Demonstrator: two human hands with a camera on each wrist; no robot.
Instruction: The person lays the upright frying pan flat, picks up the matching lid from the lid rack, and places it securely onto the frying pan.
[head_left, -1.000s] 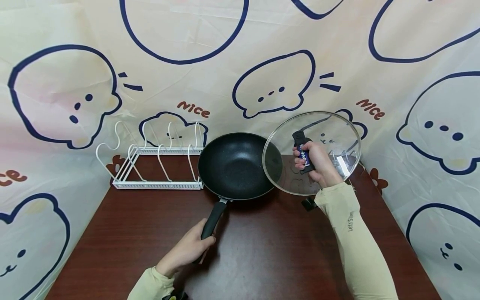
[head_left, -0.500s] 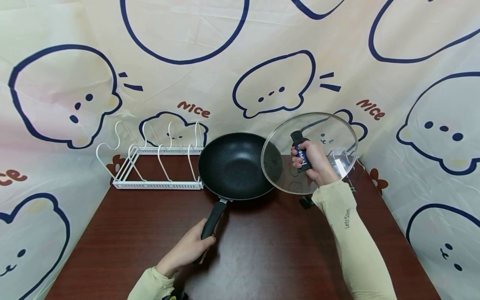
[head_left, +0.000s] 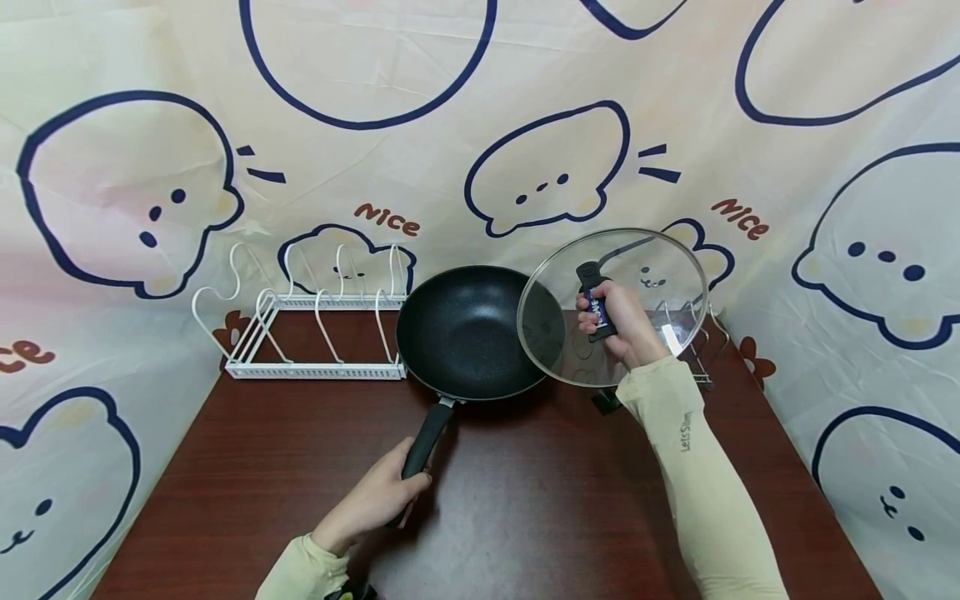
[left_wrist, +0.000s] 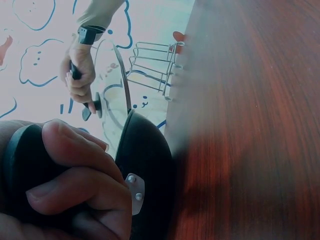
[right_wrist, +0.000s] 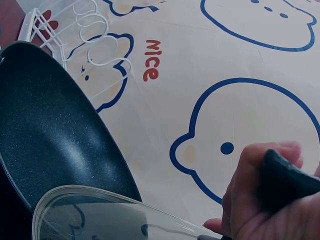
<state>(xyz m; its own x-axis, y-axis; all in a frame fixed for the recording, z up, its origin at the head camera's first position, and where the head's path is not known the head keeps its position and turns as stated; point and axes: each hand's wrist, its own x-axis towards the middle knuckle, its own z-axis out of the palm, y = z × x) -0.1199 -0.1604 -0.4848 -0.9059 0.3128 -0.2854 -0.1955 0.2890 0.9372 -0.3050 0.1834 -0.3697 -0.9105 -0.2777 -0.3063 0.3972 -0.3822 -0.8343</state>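
Note:
A black frying pan [head_left: 476, 333] stands on the table, its handle [head_left: 429, 442] pointing toward me. My left hand [head_left: 378, 493] grips that handle, fingers curled round it, as the left wrist view also shows. A round glass lid [head_left: 555, 267] with a metal rim is up in the air at the right, its left edge overlapping the pan's right side in the head view. My right hand [head_left: 626, 321] holds the lid by its black knob [head_left: 596, 304]. In the right wrist view the lid's rim [right_wrist: 75, 189] appears in front of the pan [right_wrist: 65, 135].
Left of the pan is a white wire rack [head_left: 315, 371] with upright loops. A second wire rack [head_left: 697, 367] stands at the right, partly behind the lid and right arm. A patterned cloth [head_left: 420, 167] hangs behind the brown table [head_left: 525, 500].
My right hand has carried the lid slightly to the left and a little lower, closer over the pan's right side. The left hand and the pan have not moved.

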